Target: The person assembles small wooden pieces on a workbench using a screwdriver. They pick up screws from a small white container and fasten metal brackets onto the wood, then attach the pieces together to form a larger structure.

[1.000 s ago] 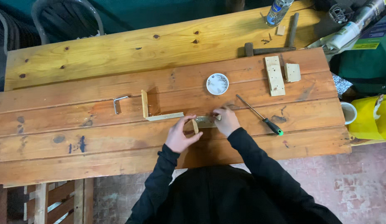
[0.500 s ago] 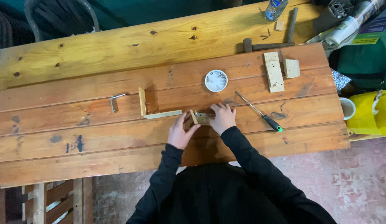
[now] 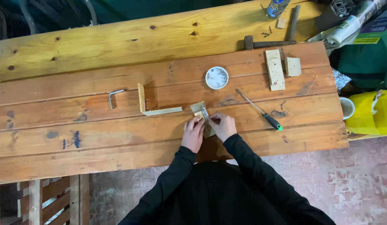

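Head view: left hand and right hand both pinch a small wooden block with a metal bracket, fingers closed on it — it rests on the plank table. A green-handled screwdriver lies just right of the hands, a white dish of screws beyond.

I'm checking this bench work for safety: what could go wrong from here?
Both the left hand and right hand pinch the small wood piece with its metal bracket; fingertips could get nicked. The screwdriver lies close to the right elbow's side and might get knocked off.
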